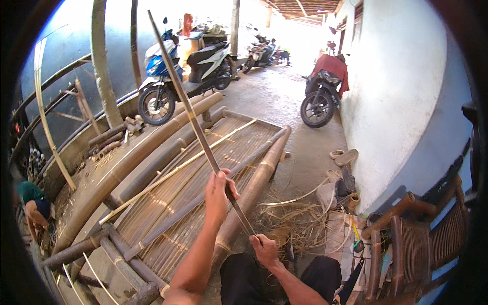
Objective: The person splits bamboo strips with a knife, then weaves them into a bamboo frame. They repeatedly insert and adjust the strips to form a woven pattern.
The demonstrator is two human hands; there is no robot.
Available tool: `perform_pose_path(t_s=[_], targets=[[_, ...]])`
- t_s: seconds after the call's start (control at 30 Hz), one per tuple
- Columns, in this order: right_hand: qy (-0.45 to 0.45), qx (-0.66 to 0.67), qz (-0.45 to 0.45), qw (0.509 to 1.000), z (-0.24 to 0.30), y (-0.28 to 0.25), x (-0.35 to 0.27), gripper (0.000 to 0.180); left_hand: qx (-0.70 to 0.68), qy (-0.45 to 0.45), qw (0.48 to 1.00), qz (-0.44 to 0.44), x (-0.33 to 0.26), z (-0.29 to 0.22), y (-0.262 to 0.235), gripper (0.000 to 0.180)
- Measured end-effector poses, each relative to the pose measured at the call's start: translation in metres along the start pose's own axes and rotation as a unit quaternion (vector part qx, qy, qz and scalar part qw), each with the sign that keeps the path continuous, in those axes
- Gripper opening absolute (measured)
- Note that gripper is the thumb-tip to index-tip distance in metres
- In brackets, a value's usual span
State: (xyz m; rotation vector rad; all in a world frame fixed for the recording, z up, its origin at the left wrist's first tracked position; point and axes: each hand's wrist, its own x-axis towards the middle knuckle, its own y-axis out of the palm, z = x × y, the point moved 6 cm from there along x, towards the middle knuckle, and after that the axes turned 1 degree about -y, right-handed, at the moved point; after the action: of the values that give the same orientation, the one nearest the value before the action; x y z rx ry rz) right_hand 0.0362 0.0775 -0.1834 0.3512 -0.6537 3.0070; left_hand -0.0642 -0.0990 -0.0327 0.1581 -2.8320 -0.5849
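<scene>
A long, dark bamboo strip (191, 113) slants from the upper left down toward my knees. My left hand (218, 197) is closed around its lower part, with the fingers wrapped over it. Lower down, my right hand (264, 250) pinches the strip's near end just above my lap. Any small tool inside the right fist would be hidden. Behind the strip stands a bamboo bench (258, 183) with a slatted seat and thick round poles. A pale, thin bamboo strip (178, 169) lies lengthwise across the slats.
Tangled bamboo shavings (295, 231) litter the floor at right, near sandals (346, 157). A bamboo chair (412, 249) stands by the wall. Farther off are a blue-and-white motorbike (168, 84) and a dark motorbike (319, 101). Another person (34, 201) bends down at far left.
</scene>
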Motion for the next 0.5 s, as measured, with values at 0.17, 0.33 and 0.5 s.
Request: perform_pose_path(t_s=[0.17,0.33,0.5], targets=[[-0.014,0.04,-0.025,0.999,0.041,0.035,0.02,0.046,0.077,-0.079,0.993,0.043,-0.035,0.034,-0.023,0.038],[-0.081,-0.052,-0.108,0.989,0.06,0.006,0.035,0.037,0.095,-0.038,0.992,0.07,-0.025,0.017,-0.013,0.04],[-0.14,-0.217,-0.205,0.944,0.052,-0.061,0.076,0.04,0.398,0.371,0.823,-0.162,-0.031,-0.096,-0.035,0.061]])
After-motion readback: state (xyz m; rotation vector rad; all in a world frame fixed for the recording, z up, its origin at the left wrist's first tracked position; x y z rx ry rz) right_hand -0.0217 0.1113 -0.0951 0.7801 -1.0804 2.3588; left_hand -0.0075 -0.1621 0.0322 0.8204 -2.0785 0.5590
